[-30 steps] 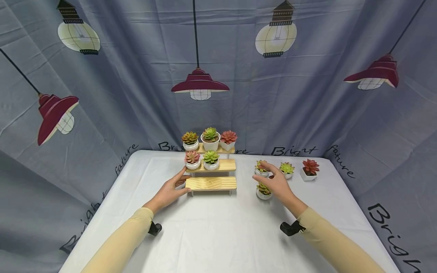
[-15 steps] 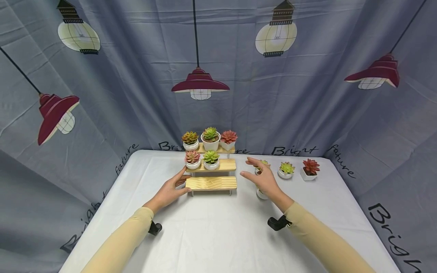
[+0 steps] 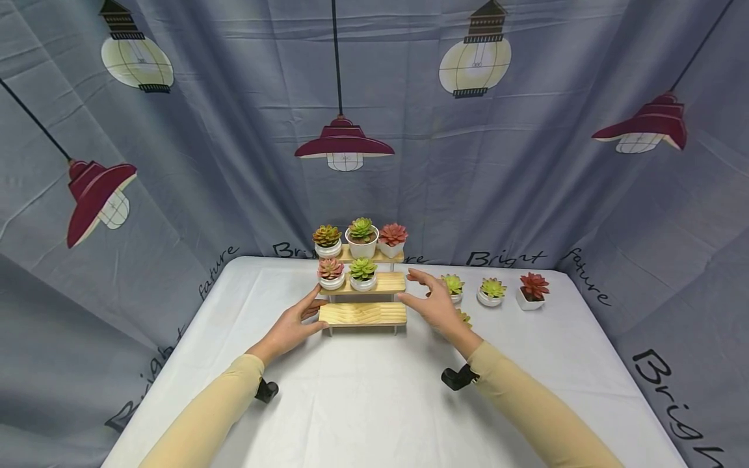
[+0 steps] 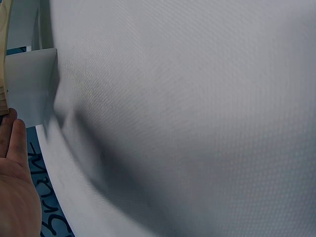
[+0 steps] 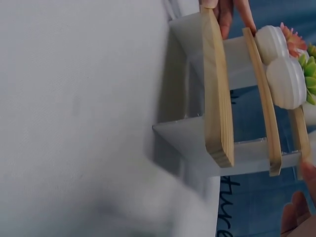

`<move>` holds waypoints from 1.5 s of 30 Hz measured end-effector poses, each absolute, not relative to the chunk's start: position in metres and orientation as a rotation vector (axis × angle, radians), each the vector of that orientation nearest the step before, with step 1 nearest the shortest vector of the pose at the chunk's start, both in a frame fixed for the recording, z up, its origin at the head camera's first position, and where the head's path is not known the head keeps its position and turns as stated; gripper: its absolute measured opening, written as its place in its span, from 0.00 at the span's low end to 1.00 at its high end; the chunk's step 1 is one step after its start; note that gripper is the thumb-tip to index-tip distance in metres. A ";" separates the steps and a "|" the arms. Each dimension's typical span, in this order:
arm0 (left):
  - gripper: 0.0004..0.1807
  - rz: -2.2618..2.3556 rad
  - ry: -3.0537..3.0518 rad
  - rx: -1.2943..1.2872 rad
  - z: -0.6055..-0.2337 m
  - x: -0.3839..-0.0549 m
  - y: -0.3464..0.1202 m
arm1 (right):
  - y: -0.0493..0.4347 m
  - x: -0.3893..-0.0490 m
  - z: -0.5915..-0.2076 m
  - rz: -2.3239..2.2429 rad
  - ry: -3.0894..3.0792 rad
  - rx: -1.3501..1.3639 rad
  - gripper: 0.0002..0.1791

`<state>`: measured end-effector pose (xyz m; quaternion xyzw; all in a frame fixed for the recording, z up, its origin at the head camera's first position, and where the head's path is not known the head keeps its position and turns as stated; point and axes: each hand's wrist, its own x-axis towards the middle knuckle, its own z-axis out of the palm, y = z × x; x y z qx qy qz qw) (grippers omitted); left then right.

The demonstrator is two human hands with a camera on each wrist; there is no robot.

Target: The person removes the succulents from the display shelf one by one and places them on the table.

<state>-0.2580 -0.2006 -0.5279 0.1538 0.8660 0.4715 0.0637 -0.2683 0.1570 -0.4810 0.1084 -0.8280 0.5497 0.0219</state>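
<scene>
A three-step wooden plant stand (image 3: 363, 315) stands at the middle of the table. My left hand (image 3: 290, 330) touches its left end, thumb at the lowest board and a finger at the middle one. My right hand (image 3: 440, 311) is beside the stand's right end, thumb and fingers spread, holding nothing. In the right wrist view its fingertips look close to the boards; contact cannot be told. On the top step sit an orange-yellow succulent (image 3: 327, 238), a green succulent (image 3: 362, 238) and a red succulent (image 3: 393, 238). The middle step bears a pink succulent (image 3: 331, 272) and a bright green one.
Right of the stand are a yellow-green succulent (image 3: 453, 285) and another succulent (image 3: 464, 317), both partly hidden by my right hand. Farther right stand a light green succulent (image 3: 491, 290) and a dark red succulent (image 3: 533, 289) in a square pot. Curtain (image 3: 374, 182) hangs behind the table.
My right hand has moved left, from over the loose succulents to the stand's right end. The left hand stays at the stand's left end, and the succulents have not moved.
</scene>
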 end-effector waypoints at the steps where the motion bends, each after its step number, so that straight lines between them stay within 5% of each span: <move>1: 0.52 1.425 2.615 0.463 -0.528 -0.258 -0.201 | 0.155 -0.269 -0.482 1.690 -2.569 0.333 0.43; 45: 0.52 1.434 2.608 0.449 -0.524 -0.255 -0.198 | 0.079 -0.286 -0.486 1.172 -2.688 0.269 0.44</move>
